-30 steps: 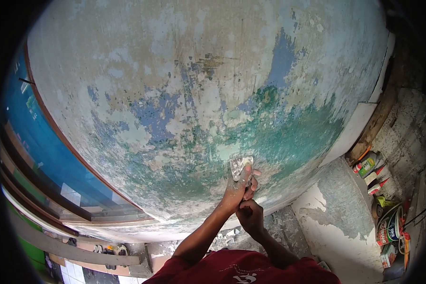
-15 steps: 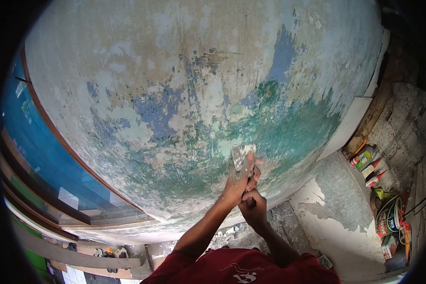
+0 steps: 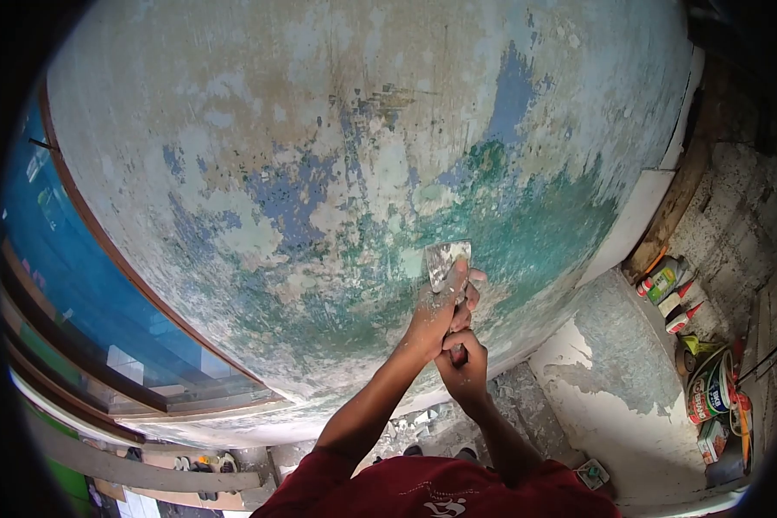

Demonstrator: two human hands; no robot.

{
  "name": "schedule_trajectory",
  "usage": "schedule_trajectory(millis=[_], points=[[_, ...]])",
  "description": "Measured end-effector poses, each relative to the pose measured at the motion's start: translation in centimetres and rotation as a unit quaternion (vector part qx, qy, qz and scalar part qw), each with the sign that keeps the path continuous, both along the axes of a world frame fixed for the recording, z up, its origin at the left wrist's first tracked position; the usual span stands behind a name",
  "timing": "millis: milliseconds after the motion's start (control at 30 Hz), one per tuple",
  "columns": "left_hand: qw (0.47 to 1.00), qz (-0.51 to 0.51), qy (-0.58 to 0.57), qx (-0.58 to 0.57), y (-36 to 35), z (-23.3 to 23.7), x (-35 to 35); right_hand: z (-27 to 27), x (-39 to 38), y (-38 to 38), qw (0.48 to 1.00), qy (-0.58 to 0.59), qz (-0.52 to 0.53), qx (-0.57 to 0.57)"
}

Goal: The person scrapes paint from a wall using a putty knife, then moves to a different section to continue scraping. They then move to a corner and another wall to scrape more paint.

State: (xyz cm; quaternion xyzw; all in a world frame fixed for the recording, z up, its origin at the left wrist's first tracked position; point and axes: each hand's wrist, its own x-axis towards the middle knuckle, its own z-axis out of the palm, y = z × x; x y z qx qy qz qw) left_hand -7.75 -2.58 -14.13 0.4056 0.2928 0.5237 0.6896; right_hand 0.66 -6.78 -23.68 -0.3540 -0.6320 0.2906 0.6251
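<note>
A scraper with a wide, dusty metal blade lies against the patchy painted wall. Wrapped round its upper part is my left hand, with a finger stretched along the blade. Just below, my right hand is closed round the lower end of the scraper's handle, touching my left hand. White flakes cling to my left hand and wrist. Around the blade the wall shows worn green, blue and whitish paint.
A blue window with a brown frame is at the left. At the right, bottles, a paint can and other supplies stand on a ledge. Shoes lie at the lower left; debris covers the floor.
Both hands and the scraper have moved slightly up along the wall. The blade now sits a little higher, and the grip has stayed closed.
</note>
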Motion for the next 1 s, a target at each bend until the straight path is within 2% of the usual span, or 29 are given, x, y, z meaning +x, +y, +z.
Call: schedule_trajectory(millis=[133,167,267,300,433,533,567,833,1000], points=[[1.0,-0.01,0.006,-0.028,-0.3,-1.7,0.2,-0.8,0.0,-1.3,0.998,-0.032,-0.039,-0.036],[0.999,-0.013,0.011,-0.041,-0.4,-2.4,0.4,-1.9,0.2,-1.3,0.998,0.002,-0.01,-0.061],[0.999,-0.001,0.01,-0.04,-0.3,-2.5,0.8,-1.1,1.2,-1.5,0.997,-0.045,-0.01,-0.064],[0.999,0.002,0.005,-0.035,-0.2,-2.0,0.9,0.2,1.0,-1.1,0.999,-0.032,-0.015,0.003],[0.999,0.02,0.002,-0.029,-0.2,-0.4,1.4,0.8,1.9,-0.7,0.999,-0.033,0.034,-0.023],[0.998,0.023,-0.002,-0.051,-0.5,-2.2,1.9,-0.7,2.5,-1.1,0.998,-0.055,0.031,0.003],[0.997,0.037,-0.007,-0.061,-0.6,-3.0,2.2,-0.4,3.0,-1.7,0.996,-0.07,0.04,-0.034],[0.997,0.07,0.001,-0.024,-0.5,1.3,2.5,3.5,3.4,-0.2,0.994,-0.046,0.093,0.032],[0.997,0.076,-0.011,-0.031,-0.8,-0.5,2.7,2.2,3.9,-0.7,0.994,-0.05,0.097,0.027]])
